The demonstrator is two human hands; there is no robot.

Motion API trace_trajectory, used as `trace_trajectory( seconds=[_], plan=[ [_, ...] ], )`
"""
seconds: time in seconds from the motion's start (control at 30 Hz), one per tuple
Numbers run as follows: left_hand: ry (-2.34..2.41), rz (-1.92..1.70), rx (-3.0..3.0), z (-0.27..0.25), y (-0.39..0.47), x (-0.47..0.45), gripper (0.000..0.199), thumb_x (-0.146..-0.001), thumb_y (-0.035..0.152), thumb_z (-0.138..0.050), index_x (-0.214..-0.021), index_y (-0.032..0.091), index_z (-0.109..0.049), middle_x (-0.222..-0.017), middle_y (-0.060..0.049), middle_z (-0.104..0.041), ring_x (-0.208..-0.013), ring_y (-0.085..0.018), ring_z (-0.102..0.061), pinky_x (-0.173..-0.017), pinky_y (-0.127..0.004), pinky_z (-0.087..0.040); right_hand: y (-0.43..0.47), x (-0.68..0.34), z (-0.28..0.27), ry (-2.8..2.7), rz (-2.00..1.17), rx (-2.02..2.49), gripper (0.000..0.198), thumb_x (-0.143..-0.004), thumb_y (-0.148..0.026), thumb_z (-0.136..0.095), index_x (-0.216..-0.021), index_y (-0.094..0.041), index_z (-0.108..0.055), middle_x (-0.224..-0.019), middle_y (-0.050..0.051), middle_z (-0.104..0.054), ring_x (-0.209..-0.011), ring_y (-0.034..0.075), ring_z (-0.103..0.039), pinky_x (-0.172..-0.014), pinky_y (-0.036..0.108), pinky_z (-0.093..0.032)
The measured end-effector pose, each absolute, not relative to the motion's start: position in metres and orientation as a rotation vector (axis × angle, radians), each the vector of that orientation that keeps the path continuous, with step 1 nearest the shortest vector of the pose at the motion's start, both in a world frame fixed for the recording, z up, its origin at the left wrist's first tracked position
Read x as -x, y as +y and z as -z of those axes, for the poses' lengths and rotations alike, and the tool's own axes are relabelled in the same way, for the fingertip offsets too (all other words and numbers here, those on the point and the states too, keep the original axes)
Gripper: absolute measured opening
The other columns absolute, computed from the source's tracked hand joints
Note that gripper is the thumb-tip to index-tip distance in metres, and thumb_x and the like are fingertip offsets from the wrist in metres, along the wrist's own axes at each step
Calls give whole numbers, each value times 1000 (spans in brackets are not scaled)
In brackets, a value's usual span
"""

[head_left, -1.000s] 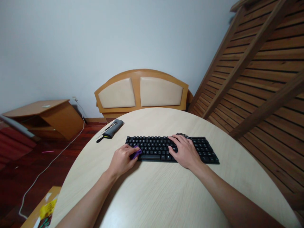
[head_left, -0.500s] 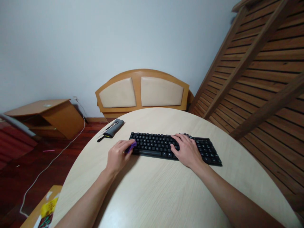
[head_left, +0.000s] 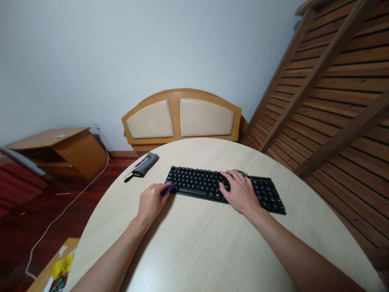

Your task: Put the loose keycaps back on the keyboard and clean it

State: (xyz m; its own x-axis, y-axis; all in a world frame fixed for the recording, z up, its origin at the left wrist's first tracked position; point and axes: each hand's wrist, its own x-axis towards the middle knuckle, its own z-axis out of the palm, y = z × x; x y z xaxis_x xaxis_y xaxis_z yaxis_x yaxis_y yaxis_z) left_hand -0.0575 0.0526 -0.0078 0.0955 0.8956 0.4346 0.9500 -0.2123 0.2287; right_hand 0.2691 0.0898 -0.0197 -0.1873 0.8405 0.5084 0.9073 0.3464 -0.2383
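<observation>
A black keyboard [head_left: 197,182] lies slightly tilted across the pale table, its cable partly showing behind it. My left hand [head_left: 152,200] is at the keyboard's left end, thumb and fingers closed on a small piece of purple cloth [head_left: 169,188]. The cloth presses against the lower left corner of the keyboard. Over the keys right of the middle rests my right hand [head_left: 239,191], fingers stretched out and thumb apart, covering some of the keys.
A grey pouch [head_left: 146,164] with thin tools on top lies at the table's [head_left: 194,251] back left. Behind stands a padded headboard [head_left: 176,97]; slatted wood [head_left: 334,93] leans on the right. A low cabinet [head_left: 63,150] and white cord [head_left: 62,213] are left.
The keyboard's left end has swung a little away from me and to the right. My left hand has shifted slightly with the cloth; the right hand stays on the keys.
</observation>
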Motion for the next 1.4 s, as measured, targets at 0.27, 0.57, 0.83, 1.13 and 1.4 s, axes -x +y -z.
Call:
trace_trajectory(
  seconds=[0.27, 0.57, 0.83, 1.13, 1.4],
  plan=[
    [-1796, 797, 2369, 12, 51, 49, 30, -86, 22, -62, -111, 28, -77, -105, -4, -79, -90, -26, -74, -77, -37, -60, 89, -269, 19, -2076, 172, 1530, 39, -96, -37, -48, -128, -21, -62, -132, 11, -64, -123, 30, -55, -99, 48, -39],
    [-1738, 788, 2373, 14, 49, 48, 29, -89, 23, -59, -111, 26, -76, -107, -3, -78, -91, -24, -75, -77, -33, -61, 89, -269, 19, -2079, 174, 1505, 39, -95, -37, -49, -127, -22, -64, -132, 11, -64, -123, 31, -55, -100, 50, -40],
    [-1649, 819, 2463, 14, 46, 38, 26, -91, 23, -58, -112, 24, -74, -106, -3, -78, -88, -23, -76, -75, -33, -62, 84, -264, 16, -2083, 138, 1492, 41, -92, -31, -48, -128, -21, -65, -134, 13, -64, -125, 32, -53, -102, 52, -40],
    [-1202, 885, 2712, 11, 35, 16, 25, -97, 26, -54, -113, 20, -73, -102, -7, -79, -83, -19, -76, -73, -32, -63, 72, -252, 12, -2168, 23, 1443, 44, -89, -27, -50, -130, -21, -65, -142, 12, -58, -132, 32, -48, -107, 52, -38],
    [-948, 1114, 2585, 2, 35, 16, 24, -95, 20, -58, -116, 18, -70, -104, -6, -79, -84, -17, -76, -71, -29, -63, 60, -242, 7, -2266, -138, 1374, 52, -86, -30, -54, -138, -21, -59, -153, 12, -48, -142, 33, -39, -112, 55, -33]
  ],
)
